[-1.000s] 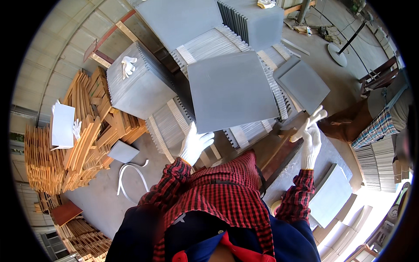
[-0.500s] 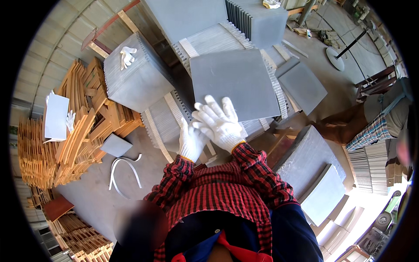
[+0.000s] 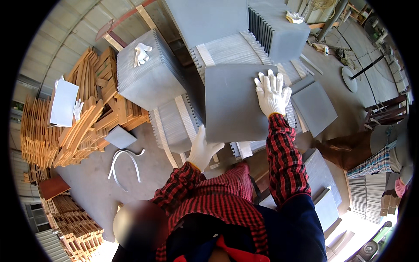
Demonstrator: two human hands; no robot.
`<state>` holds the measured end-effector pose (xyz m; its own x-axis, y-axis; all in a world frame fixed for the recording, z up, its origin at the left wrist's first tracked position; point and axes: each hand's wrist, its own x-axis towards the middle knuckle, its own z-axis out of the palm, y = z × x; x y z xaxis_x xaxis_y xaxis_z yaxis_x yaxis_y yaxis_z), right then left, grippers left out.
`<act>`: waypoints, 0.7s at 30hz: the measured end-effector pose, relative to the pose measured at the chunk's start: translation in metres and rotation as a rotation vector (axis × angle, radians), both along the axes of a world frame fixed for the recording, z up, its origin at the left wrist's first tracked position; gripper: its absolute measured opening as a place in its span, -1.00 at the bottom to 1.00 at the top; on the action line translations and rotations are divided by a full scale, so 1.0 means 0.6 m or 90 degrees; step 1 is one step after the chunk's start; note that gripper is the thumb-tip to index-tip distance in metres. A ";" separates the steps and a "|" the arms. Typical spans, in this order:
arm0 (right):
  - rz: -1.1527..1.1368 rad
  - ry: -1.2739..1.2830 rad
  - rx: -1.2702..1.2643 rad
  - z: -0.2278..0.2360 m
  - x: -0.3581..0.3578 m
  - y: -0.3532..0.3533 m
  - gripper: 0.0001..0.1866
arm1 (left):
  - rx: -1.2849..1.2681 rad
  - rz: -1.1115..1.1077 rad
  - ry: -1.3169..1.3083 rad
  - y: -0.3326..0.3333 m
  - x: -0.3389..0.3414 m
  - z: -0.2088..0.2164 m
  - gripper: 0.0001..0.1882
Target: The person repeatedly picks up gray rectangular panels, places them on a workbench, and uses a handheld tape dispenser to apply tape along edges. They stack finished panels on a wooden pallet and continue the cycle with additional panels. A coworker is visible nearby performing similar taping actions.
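Note:
A square dark grey slate-like panel (image 3: 238,102) lies in front of me, on top of a stack of similar panels. My right hand (image 3: 274,96), in a white knit glove, rests flat on its right part with the fingers extended. At the near left corner is my left hand (image 3: 201,150), gloved too. Its fingers point up beside the left edge while the thumb reaches out along the near edge, so the hand is open around the corner. I cannot tell how firmly it touches the panel.
Further panel stacks (image 3: 148,72) stand left and behind, one with a loose white glove (image 3: 142,54) on top. More panels (image 3: 314,107) lean at the right. Wooden slats (image 3: 39,131) pile up at the left. A white strap (image 3: 126,163) lies on the floor. Another person (image 3: 375,153) is at the right.
My right hand has moved right across the panel, from its near edge to its right part. My left hand has parted from the right and is at the near left corner.

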<state>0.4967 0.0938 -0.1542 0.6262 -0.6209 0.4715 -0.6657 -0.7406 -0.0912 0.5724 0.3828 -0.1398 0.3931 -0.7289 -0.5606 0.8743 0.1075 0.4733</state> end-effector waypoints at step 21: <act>-0.031 0.029 -0.030 -0.034 0.093 -0.108 -0.56 | 0.088 0.105 0.031 -0.022 0.003 -0.013 -0.34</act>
